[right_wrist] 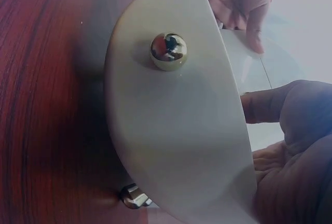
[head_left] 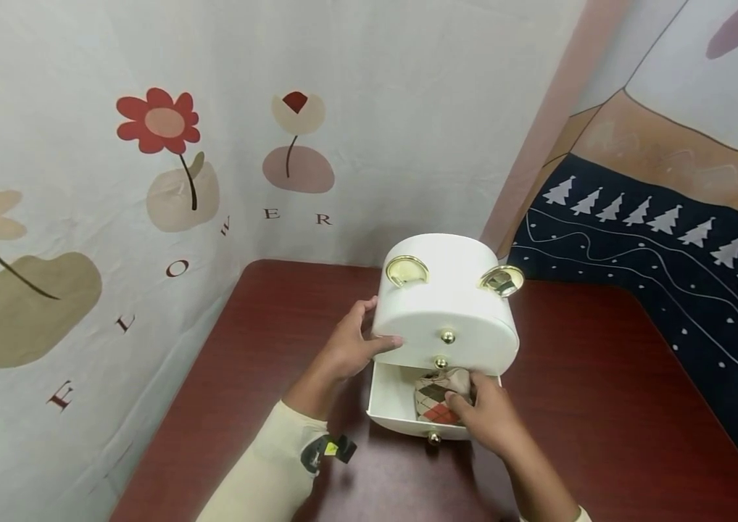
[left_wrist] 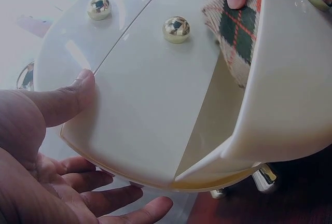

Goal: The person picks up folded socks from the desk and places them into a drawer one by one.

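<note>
A white rounded storage box (head_left: 444, 301) stands on the table, its bottom drawer (head_left: 385, 417) pulled out toward me. Along its left side lies my left hand (head_left: 346, 348), thumb across the front and fingers round the side wall. My right hand (head_left: 491, 415) reaches into the drawer and holds a folded argyle knit sock (head_left: 433, 397), thumb on its near face. In the left wrist view the sock (left_wrist: 236, 35) shows tan, dark green and red beside the drawer's wall. The drawer's front (right_wrist: 181, 115) hides part of the right hand's fingers in the right wrist view.
Gold ball knobs (head_left: 448, 336) sit on the drawer fronts, and gold-rimmed ears (head_left: 502, 280) stick out from the top. The box rests on short gold feet (left_wrist: 265, 178) on a dark red table (head_left: 591, 391). Printed curtains (head_left: 369, 87) hang behind and to both sides.
</note>
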`<state>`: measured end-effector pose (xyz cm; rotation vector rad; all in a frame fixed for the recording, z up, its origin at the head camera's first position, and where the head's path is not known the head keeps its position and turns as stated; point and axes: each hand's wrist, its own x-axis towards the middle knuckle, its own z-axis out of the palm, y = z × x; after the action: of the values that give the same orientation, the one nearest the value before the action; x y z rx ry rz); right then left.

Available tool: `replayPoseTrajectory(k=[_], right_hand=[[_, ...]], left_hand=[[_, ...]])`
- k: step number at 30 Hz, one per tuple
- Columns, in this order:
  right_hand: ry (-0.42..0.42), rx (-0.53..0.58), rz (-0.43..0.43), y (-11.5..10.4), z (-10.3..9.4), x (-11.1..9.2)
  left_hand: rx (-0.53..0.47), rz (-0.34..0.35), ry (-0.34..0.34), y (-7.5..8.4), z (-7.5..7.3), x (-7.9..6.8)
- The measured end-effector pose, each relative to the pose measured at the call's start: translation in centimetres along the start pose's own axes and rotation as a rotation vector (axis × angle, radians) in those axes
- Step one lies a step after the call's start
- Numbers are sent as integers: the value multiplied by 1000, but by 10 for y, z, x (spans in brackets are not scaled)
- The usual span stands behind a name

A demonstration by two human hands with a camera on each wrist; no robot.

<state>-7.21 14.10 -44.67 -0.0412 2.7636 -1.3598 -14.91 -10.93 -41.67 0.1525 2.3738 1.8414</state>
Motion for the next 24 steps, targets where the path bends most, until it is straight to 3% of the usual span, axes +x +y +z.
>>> replayPoseTrajectory(k=[6,11,18,24], right_hand=[[-43,-31,-23,3,4,3],[-58,-175,-69,5,8,6],[-141,-316,22,-3,13,12],[-131,-379,30,-5,16,15]], left_hand=[[-6,-4,-8,0,0,0],[-11,5,-9,1,0,0],[-12,14,-9,0,1,1],[-8,9,-4,0,1,0]])
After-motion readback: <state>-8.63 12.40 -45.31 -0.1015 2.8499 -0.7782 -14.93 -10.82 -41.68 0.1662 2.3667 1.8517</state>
